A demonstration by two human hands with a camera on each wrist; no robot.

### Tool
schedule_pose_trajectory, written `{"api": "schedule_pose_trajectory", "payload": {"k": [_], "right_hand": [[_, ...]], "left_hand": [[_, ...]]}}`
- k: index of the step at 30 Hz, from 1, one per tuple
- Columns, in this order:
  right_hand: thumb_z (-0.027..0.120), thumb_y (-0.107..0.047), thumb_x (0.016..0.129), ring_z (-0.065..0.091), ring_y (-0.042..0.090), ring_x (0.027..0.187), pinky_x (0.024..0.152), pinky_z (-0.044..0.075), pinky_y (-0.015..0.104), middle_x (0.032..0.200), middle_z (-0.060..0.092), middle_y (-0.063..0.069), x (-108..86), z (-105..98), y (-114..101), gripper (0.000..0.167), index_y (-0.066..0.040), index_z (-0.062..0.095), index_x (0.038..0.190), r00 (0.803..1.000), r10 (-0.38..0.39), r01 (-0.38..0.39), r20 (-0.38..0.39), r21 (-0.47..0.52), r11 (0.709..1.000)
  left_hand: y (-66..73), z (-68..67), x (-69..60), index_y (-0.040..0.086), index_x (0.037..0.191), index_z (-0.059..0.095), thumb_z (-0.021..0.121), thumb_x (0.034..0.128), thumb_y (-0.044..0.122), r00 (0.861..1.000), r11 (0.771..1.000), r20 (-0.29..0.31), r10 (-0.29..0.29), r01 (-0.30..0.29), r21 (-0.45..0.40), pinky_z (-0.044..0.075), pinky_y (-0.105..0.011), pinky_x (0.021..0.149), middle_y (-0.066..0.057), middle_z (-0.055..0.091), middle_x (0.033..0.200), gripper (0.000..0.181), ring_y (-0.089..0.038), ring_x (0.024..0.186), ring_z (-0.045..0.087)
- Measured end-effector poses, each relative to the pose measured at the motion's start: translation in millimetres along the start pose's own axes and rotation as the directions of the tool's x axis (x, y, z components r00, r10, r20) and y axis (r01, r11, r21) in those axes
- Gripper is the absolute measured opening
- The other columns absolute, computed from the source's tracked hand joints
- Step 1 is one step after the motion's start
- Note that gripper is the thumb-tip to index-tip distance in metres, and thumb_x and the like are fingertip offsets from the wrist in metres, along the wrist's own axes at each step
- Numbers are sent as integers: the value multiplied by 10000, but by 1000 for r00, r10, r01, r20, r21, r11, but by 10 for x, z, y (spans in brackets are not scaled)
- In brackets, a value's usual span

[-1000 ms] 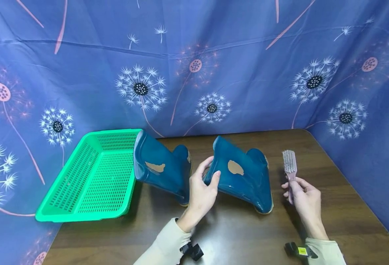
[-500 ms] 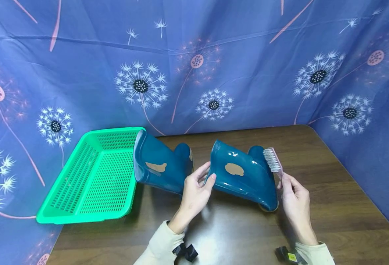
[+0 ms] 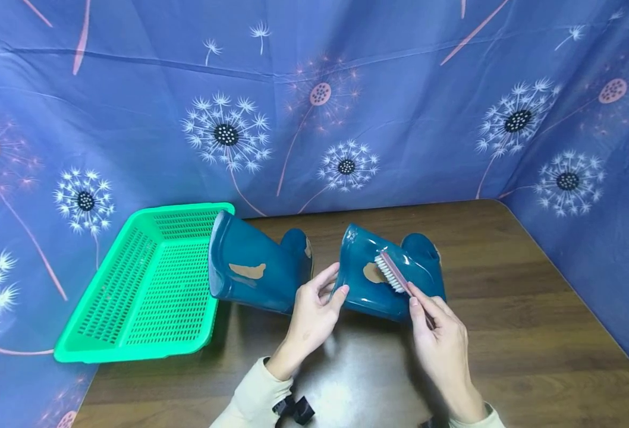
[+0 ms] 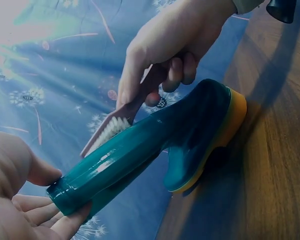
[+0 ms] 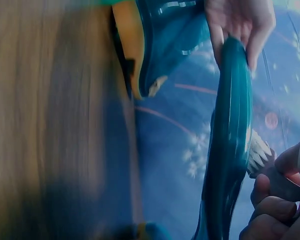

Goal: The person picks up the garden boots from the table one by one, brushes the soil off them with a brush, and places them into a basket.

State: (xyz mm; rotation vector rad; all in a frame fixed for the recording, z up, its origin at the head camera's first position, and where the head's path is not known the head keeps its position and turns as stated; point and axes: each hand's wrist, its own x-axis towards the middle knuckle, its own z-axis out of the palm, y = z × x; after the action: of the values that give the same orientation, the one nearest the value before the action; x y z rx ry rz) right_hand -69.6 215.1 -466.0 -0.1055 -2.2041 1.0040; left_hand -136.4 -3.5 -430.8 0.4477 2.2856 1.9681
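White-bristled brush (image 3: 392,272) against glossy boot (image 3: 420,270)

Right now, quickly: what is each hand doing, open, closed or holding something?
Left hand: holding the rightmost shiny teal boot by its top rim.
Right hand: holding the white-bristled pink brush.

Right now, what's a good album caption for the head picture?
Left hand grips a blue boot; right hand holds a brush at the boot's tan patch.
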Motion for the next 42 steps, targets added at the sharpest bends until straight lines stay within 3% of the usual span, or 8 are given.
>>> {"api": "schedule_pose_trajectory", "payload": {"k": [4, 14, 26, 36, 42], "right_hand": [[762, -1, 935, 448, 42, 698, 575, 299, 185, 784, 647, -51, -62, 69, -107, 400, -184, 795, 1289, 998, -68, 68, 11, -17, 998], [829, 25, 861, 441, 49, 661, 553, 283, 136, 818, 683, -32, -143, 170, -255, 453, -164, 802, 1272, 990, -143, 143, -16, -17, 990], [818, -18, 900, 438, 28, 655, 544, 290, 144, 799, 681, -29, -133, 153, -264, 389, -179, 812, 1254, 994, -100, 101, 33, -53, 993], [801, -46, 916, 392, 6, 630, 526, 262, 200, 764, 668, -30, -31, 50, -109, 302, -163, 837, 1192, 999, -33, 31, -14, -126, 992], [802, -17, 914, 439, 21, 664, 540, 291, 173, 810, 699, -17, -46, 77, -170, 356, -153, 814, 1243, 998, -58, 59, 7, -48, 997]], "left_hand": [[8, -23, 0, 26, 1544, 538, 660, 1059, 129, 1000, 1000, -1, 1, -1, 3, 550, -397, 1064, -162, 665, 1466, 510, -301, 1306, 696], [39, -47, -24, 23, 1547, 531, 663, 1052, 102, 1000, 1000, -17, 10, -10, 1, 541, -380, 1066, -159, 668, 1461, 518, -295, 1302, 698], [68, -63, -38, 24, 1541, 540, 660, 1051, 96, 1000, 1000, -25, 12, -11, 29, 541, -400, 1075, -151, 679, 1448, 509, -283, 1284, 708], [61, -50, -28, 11, 1537, 540, 654, 1055, 98, 999, 999, -27, 22, -21, 37, 545, -404, 1070, -159, 674, 1456, 503, -291, 1284, 709], [63, -52, -29, 25, 1546, 535, 656, 1057, 110, 1000, 999, -24, 15, -14, 38, 547, -410, 1067, -146, 674, 1460, 511, -289, 1284, 709]]}}
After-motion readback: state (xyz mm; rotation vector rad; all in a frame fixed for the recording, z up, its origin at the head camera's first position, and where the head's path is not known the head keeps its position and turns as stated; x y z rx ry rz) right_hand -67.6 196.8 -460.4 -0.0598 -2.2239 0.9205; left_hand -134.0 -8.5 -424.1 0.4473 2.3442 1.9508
